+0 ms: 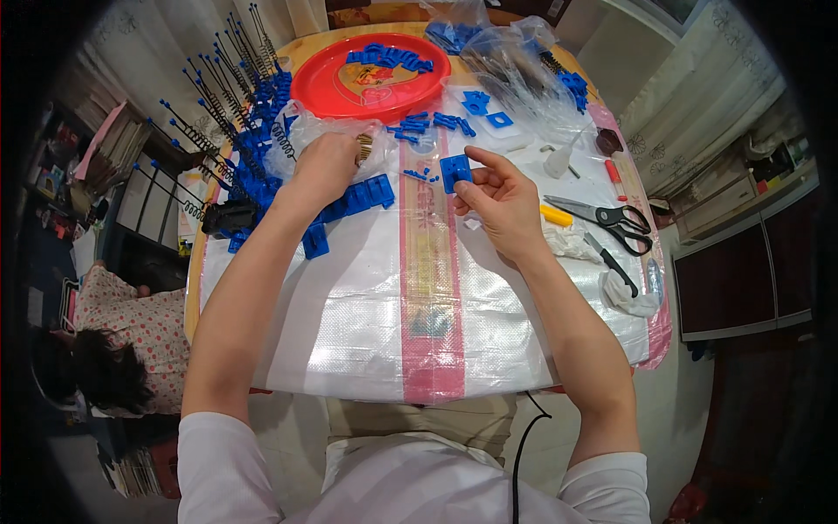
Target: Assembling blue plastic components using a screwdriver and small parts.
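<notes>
My right hand [502, 196] pinches a small square blue plastic plate [455, 173] with holes between thumb and fingers. My left hand [328, 170] is curled over a crumpled clear plastic bag [377, 166], its fingertips hidden. Brass-coloured small parts [364, 147] show beside its knuckles. Below the left wrist lies a row of joined blue plastic pieces [358, 197]. Between the hands are tiny blue bits [421, 175], with short blue plastic parts [410, 127] farther back. Flat blue pieces [476, 102] lie beyond my right hand.
Many blue assemblies with upright black springs and rods [229, 96] crowd the left. A red tray [305, 92] holds blue parts at the back. Black scissors [621, 229], a knife [621, 272], a red-handled tool [614, 177] and a white nozzle bottle [556, 161] lie right. Someone in dotted clothing [140, 336] is at left.
</notes>
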`<state>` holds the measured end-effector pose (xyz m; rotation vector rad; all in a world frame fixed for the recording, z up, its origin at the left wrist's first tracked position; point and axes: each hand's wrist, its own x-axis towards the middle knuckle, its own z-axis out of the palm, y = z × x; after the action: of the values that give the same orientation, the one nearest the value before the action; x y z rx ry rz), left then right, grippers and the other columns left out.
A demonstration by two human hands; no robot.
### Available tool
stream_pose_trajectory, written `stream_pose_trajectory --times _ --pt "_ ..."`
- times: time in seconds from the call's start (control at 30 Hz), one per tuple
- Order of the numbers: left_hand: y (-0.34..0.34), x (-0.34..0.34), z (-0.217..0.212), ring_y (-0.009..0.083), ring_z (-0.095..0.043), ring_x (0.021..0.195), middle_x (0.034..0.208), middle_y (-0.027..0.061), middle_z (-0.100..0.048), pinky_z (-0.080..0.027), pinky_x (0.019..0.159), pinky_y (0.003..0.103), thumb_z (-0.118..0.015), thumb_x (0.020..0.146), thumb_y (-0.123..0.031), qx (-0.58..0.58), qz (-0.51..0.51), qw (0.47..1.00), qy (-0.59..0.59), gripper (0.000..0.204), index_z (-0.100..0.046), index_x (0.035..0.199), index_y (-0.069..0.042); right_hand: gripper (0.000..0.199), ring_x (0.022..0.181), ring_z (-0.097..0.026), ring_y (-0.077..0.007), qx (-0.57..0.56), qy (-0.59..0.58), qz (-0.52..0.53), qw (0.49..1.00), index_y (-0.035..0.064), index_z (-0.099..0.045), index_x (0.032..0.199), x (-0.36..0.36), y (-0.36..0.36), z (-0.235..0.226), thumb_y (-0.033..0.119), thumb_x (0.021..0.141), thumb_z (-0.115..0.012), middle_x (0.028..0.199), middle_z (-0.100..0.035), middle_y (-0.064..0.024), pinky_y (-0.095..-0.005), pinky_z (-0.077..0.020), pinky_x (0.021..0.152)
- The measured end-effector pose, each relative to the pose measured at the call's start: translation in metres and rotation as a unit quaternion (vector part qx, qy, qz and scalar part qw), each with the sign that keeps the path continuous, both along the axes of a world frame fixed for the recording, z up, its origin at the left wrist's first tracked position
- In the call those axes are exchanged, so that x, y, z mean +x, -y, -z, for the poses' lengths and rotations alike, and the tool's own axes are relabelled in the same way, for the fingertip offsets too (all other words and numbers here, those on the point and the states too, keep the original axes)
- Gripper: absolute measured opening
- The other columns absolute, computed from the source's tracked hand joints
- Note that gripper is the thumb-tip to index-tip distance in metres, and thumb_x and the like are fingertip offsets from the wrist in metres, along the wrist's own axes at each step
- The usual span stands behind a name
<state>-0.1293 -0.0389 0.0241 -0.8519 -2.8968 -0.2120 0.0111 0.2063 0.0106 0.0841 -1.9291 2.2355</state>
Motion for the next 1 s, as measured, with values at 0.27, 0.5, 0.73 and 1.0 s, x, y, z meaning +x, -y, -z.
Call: stream_pose_trajectory --times 0.27,0.5,0.73,1.0 --pt "-0.003 -0.011 -0.001 0.0385 -0.07 0.084 0.087 0.0246 -0.07 -0.054 0.08 0.044 -0.065 0.075 -0.004 -0.024 -0.008 0.999 0.044 0.015 -0.074 0.085 0.003 0.036 0.079 -0.07 -0.0172 -0.005 0.007 0.026 1.0 -0.0047 -0.053 0.123 0.003 0.003 -0.004 -0.002 0.09 -0.067 0.097 -0.069 -0.0157 -0.0273 -0.0578 0.067" --pt "-0.007 0.003 -0.02 0.0389 -0.07 0.083 0.086 0.027 -0.069 -0.054 0.079 0.044 -0.065 0.072 -0.006 0.034 -0.011 0.998 0.042 0.018 -0.072 0.084 0.006 0.024 0.078 -0.07 -0.0169 -0.023 -0.011 0.019 0.999 -0.0059 -0.057 0.113 -0.001 0.002 0.001 -0.002 0.09 -0.066 0.095 -0.069 -0.0147 -0.0274 -0.0589 0.064" --pt "-0.018 0.03 -0.04 0.0265 -0.071 0.08 0.087 0.0197 -0.072 -0.055 0.074 0.035 -0.069 0.077 -0.007 0.291 -0.021 0.954 0.061 0.021 -0.069 0.094 0.005 0.022 0.08 -0.071 -0.0197 -0.044 -0.022 0.023 0.999 -0.0074 -0.059 0.112 -0.003 0.0 0.004 0.0 0.092 -0.065 0.096 -0.069 -0.0156 -0.0301 -0.0608 0.069" --pt "-0.052 0.077 -0.014 0.0089 -0.062 0.076 0.086 0.0035 -0.068 -0.049 0.07 0.023 -0.074 0.084 -0.006 0.601 0.014 0.734 0.317 0.018 -0.068 0.099 0.001 0.022 0.082 -0.072 -0.022 -0.071 -0.014 0.015 0.997 -0.0068 -0.058 0.113 0.0 0.004 -0.002 0.001 0.093 -0.064 0.098 -0.069 -0.0168 -0.0332 -0.0618 0.074"
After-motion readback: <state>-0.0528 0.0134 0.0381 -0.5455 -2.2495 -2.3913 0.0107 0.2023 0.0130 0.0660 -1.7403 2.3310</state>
